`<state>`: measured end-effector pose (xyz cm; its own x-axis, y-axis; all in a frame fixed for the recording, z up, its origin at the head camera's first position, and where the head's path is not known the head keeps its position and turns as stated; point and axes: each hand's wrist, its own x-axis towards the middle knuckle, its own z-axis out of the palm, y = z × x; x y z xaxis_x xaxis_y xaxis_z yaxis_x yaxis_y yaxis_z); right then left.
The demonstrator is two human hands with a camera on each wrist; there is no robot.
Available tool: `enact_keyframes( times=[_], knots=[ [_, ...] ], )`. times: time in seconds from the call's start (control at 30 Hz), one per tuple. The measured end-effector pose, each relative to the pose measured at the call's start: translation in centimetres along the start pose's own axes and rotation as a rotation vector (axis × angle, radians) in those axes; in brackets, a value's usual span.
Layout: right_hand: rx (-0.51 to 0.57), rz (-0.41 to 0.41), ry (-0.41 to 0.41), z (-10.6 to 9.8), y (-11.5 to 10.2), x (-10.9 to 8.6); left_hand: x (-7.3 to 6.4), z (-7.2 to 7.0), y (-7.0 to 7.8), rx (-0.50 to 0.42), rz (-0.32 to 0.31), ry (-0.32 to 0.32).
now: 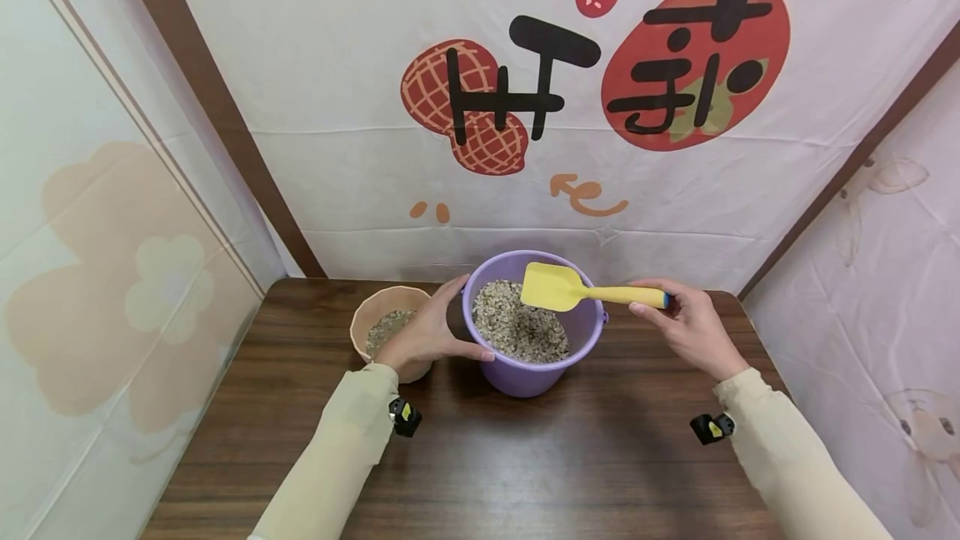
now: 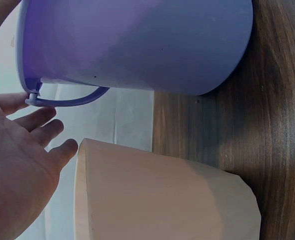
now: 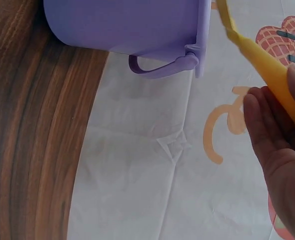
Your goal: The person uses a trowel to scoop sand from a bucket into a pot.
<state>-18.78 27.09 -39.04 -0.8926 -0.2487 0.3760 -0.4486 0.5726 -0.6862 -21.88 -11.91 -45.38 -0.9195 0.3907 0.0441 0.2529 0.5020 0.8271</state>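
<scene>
A purple bucket (image 1: pixel 522 379) stands upright on the table, holding greyish-tan grains (image 1: pixel 495 315) like coarse gravel. My left hand (image 1: pixel 431 330) spreads along its left rim, thumb at the front; in the left wrist view the fingers (image 2: pixel 47 131) extend loosely near the bucket's handle joint. Over the bucket's mouth, my right hand (image 1: pixel 693 322) holds a yellow toy shovel (image 1: pixel 555 287) by its handle, blade pointing left. No load shows on the blade. Left of the bucket, partly behind my left hand, is a peach pot (image 1: pixel 367 315) with similar grains inside.
The dark wood table (image 1: pixel 525 473) meets a white printed cloth (image 1: pixel 337 148) at its back edge. More printed cloth hangs at the left and right sides. The bucket's purple handle (image 3: pixel 162 70) hangs down behind it.
</scene>
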Motion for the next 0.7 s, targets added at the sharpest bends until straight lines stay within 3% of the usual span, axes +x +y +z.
enact_keyframes(
  times=[0.23, 0.7],
  knots=[
    [-0.031, 0.036, -0.114, 0.3, -0.2, 1.3, 0.0, -0.1, 0.1, -0.003, 0.002, 0.0],
    [-0.055, 0.089, -0.24, 1.6, -1.0, 3.7, 0.0, 0.0, 0.1, -0.015, 0.004, 0.0]
  ],
)
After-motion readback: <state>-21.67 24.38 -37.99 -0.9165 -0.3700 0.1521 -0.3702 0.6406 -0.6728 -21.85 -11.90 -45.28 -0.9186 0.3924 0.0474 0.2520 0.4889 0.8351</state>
